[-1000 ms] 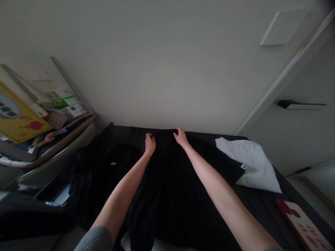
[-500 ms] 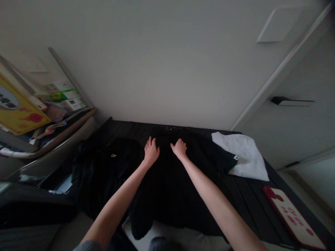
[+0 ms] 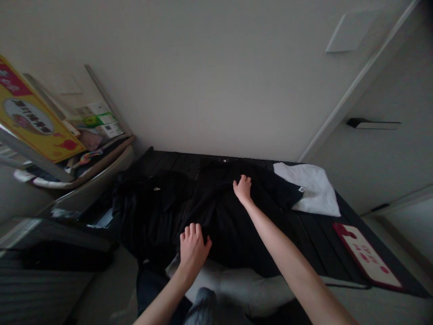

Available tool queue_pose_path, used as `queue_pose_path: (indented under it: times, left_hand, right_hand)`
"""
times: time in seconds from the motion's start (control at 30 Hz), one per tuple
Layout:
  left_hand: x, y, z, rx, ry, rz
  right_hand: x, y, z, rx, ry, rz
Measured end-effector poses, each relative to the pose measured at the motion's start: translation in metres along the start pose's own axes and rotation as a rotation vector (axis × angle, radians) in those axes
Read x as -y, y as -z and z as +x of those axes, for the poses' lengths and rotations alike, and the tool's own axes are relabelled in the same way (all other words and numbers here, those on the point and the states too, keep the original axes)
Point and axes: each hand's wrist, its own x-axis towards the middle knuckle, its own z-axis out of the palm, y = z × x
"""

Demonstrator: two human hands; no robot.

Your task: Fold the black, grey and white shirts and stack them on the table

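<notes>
A black top point(image 3: 223, 212) lies spread over the dark slatted surface, and its folds run toward its near left side. At that near left edge, my left hand point(image 3: 194, 246) has its fingers bent down over the black cloth, closed on it; the fingertips are partly hidden. Farther up, my right hand point(image 3: 242, 188) rests on the upper part of the top, thumb apart from loosely bent fingers. The top's right sleeve point(image 3: 287, 192) carries a small white tag and overlaps a folded light grey cloth point(image 3: 316, 185).
Another black garment point(image 3: 152, 216) with a small white logo is heaped at left. A red-edged white board point(image 3: 367, 255) lies on the right of the slatted surface point(image 3: 321, 243). A cluttered bin point(image 3: 118, 158) with a yellow box point(image 3: 40, 117) stands left; a door handle point(image 3: 374, 123) is right.
My left hand has come back from the top's upper part to its near left edge. The sleeve hanging there has shifted up. My right hand stays on the cloth; the view has turned slightly.
</notes>
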Motion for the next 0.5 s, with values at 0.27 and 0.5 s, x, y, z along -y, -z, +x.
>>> queue_pose_path:
  times: [0.27,0.5]
  left_hand:
    - [-0.012,0.029,-0.015,0.065,-0.015,0.041]
    - [-0.035,0.054,-0.019,-0.002,-0.019,-0.022]
  right_hand:
    - [0.027,0.018,-0.073,0.110,0.100,0.189]
    - [0.059,0.032,-0.130,0.691,-0.141,0.663]
